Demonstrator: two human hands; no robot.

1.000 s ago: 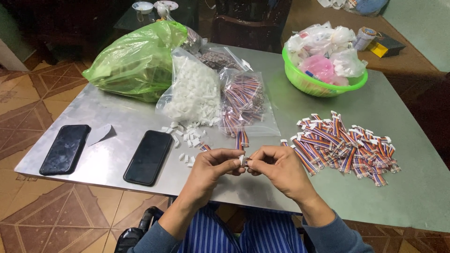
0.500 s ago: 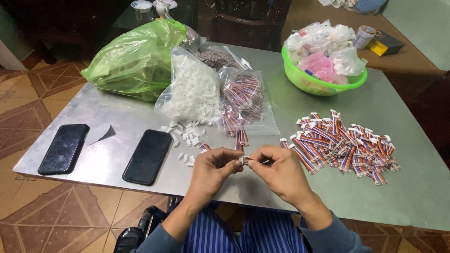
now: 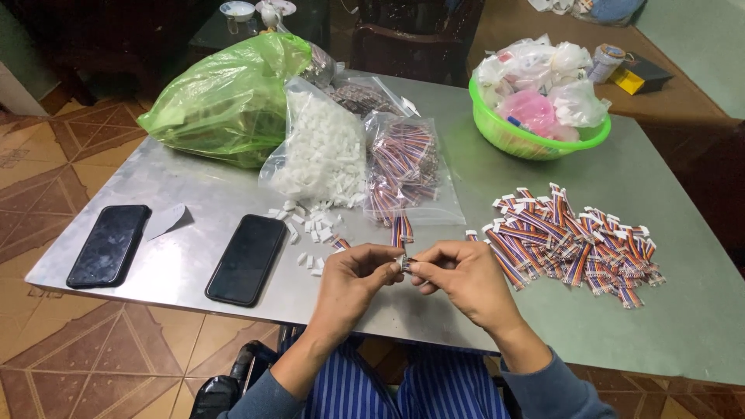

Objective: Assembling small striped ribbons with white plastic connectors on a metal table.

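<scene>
head view: both hands (image 3: 407,268) pinched shut on small striped cable (image 3: 401,233) and white connector (image 3: 405,264) above bench (image 3: 683,310); best kept square, pressed gently.

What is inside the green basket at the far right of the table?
The green basket holds crumpled clear and white plastic bags and a pink one. What lies beneath them is covered.

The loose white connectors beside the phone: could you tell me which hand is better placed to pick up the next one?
Probably the left hand: the loose white connectors lie just beyond it, on its side.
</scene>
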